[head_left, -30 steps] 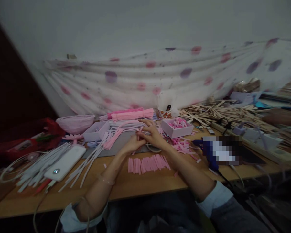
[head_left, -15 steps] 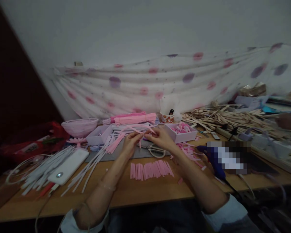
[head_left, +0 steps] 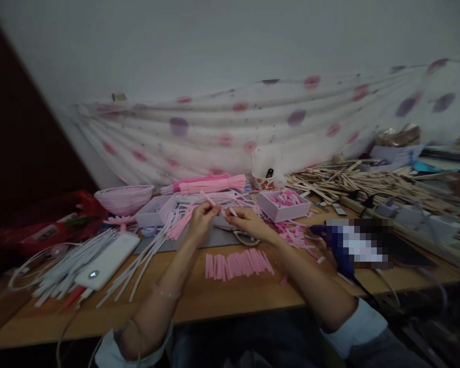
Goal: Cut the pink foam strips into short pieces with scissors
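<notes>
My left hand [head_left: 202, 221] pinches a pink pipe cleaner [head_left: 207, 197], whose end sticks up past the fingertips. Close beside it, my right hand [head_left: 250, 223] has its thumb and fingers closed on the pink strip too; whether this is one piece or two I cannot tell. Partly hidden under the right hand lies a pair of scissors [head_left: 249, 239] on a grey mat [head_left: 180, 244]. Nearer to me is a row of short cut pink pieces [head_left: 237, 266] on the wooden table [head_left: 253, 297].
Behind the hands stand a box of pink pieces [head_left: 284, 205], a lilac box [head_left: 153, 211] and pink bundles [head_left: 212, 185]. White pipe cleaners [head_left: 141, 268] and a white power bank [head_left: 108, 261] lie left. A blue glue gun [head_left: 338, 255] and thin wooden sticks [head_left: 348, 181] are on the right.
My hands have come slightly apart, and the pink strip now points up and left from my left fingertips. My right hand covers more of the scissors. The view has shifted slightly.
</notes>
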`<state>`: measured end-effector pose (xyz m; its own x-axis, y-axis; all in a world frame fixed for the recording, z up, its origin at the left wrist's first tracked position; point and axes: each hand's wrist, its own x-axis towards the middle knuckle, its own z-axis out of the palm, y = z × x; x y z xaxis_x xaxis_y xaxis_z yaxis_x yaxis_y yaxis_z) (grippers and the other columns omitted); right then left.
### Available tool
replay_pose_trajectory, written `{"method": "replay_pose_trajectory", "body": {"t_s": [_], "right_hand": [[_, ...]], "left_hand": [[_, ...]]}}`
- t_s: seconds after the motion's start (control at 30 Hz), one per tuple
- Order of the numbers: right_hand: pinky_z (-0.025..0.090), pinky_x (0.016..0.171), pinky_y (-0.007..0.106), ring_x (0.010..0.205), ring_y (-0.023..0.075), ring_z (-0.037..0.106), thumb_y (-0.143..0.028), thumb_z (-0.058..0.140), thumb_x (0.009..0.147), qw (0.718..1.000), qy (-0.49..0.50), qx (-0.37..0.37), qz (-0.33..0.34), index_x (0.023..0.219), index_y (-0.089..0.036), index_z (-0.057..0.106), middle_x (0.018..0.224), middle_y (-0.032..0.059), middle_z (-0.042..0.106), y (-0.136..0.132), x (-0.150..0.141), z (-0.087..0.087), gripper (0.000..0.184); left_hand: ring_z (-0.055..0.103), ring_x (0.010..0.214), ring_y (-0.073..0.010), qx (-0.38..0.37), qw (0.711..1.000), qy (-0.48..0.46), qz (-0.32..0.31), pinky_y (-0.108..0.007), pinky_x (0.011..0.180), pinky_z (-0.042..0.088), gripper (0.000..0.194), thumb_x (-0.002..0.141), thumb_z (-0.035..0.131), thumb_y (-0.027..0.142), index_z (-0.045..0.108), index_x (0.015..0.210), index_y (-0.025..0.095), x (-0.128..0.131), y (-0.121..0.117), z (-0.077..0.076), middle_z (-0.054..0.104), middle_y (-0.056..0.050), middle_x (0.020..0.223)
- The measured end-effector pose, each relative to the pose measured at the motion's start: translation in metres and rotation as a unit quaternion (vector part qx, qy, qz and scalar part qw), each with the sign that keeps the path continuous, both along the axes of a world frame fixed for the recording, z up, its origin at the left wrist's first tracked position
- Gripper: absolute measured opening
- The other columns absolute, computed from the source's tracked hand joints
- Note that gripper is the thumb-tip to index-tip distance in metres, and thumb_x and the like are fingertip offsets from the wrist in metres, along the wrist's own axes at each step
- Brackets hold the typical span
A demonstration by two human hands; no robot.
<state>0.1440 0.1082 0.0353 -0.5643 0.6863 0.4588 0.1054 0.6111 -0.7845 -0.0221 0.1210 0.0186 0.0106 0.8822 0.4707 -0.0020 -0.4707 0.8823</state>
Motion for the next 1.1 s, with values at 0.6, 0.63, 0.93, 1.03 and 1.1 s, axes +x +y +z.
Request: {"method": "replay_pose_trajectory", "body": {"t_s": [0.6,0.63,0.93,1.03,1.1], "right_hand": [[0.022,0.050,0.022,0.052,0.0078,0.030,-0.027,0.050,0.079,0.986,-0.061,0.134,-0.073,0.061,-0.016,0.049,0.054,-0.0054,0.034,0.003,0.006,-0.003,0.021],[0.022,0.050,0.022,0.052,0.0077,0.030,-0.025,0.049,0.079,0.985,-0.070,0.143,-0.073,0.059,-0.016,0.047,0.054,-0.0054,0.033,0.004,0.006,-0.004,0.022],[0.022,0.051,0.021,0.052,0.0072,0.031,-0.028,0.049,0.079,0.977,-0.115,0.164,-0.077,0.060,-0.015,0.047,0.054,-0.0059,0.033,0.004,0.007,-0.003,0.023],[0.023,0.052,0.021,0.053,0.0077,0.033,-0.023,0.047,0.077,0.975,-0.123,0.168,-0.076,0.061,-0.014,0.050,0.054,-0.0053,0.037,0.005,0.006,-0.005,0.019],[0.023,0.052,0.021,0.053,0.0079,0.034,-0.021,0.047,0.076,0.975,-0.125,0.169,-0.079,0.061,-0.014,0.050,0.054,-0.0052,0.037,0.005,0.006,-0.006,0.017]], "left_hand": [[0.042,0.061,-0.0116,0.082,0.977,0.199,-0.003,-0.024,0.059,0.034,0.027,0.074,0.058,0.033,0.047,0.056,0.017,0.001,-0.018,0.018,0.047,0.002,0.059],[0.043,0.061,-0.0119,0.085,0.974,0.210,0.000,-0.024,0.060,0.034,0.028,0.074,0.058,0.033,0.046,0.056,0.017,0.001,-0.017,0.017,0.047,0.002,0.060],[0.041,0.058,-0.0114,0.084,0.962,0.258,0.020,-0.025,0.057,0.031,0.024,0.074,0.054,0.027,0.044,0.054,0.018,0.003,-0.017,0.015,0.044,0.003,0.056],[0.040,0.056,-0.0110,0.086,0.956,0.279,0.042,-0.024,0.055,0.029,0.026,0.074,0.053,0.025,0.041,0.052,0.018,0.005,-0.017,0.014,0.043,0.004,0.054],[0.039,0.055,-0.0109,0.082,0.953,0.289,0.050,-0.024,0.054,0.029,0.026,0.075,0.051,0.024,0.041,0.053,0.018,0.005,-0.017,0.013,0.042,0.004,0.053]]}}
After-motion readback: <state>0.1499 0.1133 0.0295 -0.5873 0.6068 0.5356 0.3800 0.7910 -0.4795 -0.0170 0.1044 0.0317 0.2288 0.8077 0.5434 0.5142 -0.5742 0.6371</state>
